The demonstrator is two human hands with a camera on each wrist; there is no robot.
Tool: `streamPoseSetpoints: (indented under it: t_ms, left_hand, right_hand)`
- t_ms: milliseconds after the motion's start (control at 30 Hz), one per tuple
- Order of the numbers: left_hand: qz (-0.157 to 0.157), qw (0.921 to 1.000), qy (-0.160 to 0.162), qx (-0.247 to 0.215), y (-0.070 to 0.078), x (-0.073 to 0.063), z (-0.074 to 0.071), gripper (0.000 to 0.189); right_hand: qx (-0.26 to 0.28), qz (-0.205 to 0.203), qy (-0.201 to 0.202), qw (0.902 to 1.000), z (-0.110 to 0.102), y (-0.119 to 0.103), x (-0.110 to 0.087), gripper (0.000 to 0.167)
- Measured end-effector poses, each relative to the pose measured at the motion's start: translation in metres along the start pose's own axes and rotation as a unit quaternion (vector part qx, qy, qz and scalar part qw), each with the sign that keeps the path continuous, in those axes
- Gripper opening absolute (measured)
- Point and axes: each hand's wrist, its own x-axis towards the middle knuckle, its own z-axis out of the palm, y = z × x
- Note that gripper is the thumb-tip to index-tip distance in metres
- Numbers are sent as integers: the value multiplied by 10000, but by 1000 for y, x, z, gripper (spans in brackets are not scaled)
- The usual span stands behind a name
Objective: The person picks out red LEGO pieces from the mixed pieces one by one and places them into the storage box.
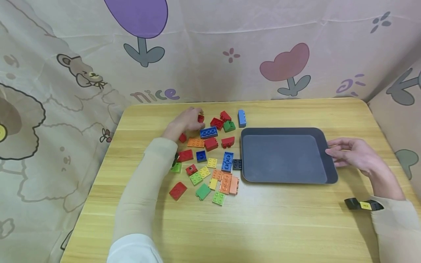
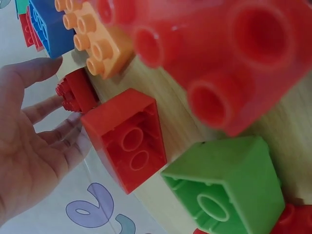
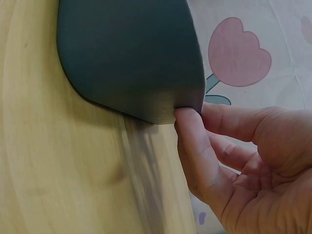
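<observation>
At the far left of the table, my left hand reaches around a small red building block. In the left wrist view the thumb stands apart from that red block, while the fingers lie behind it, fairly straight; whether they touch it is unclear. A larger red block lies beside the fingers, hollow side showing. My right hand pinches the right rim of a dark grey tray between thumb and fingers. The right wrist view shows the grip on the tray's edge.
Several loose blocks spread left of the tray, among them a blue block, an orange block and a green block. Another blue block stands behind the tray's left corner. A patterned cloth hangs behind the wooden table.
</observation>
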Motion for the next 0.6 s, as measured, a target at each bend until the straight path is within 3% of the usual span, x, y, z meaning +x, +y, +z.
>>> streamPoseSetpoints:
  t_ms: [200,600]
  left_hand:
    - [30,10000,-6,51,0,1,-2,51]
    - [74,10000,-12,65,0,2,-4,49]
  right_hand:
    - [-109,-9,0,9999,1,-1,1,28]
    - [-319,30,17,9995,1,-2,-2,20]
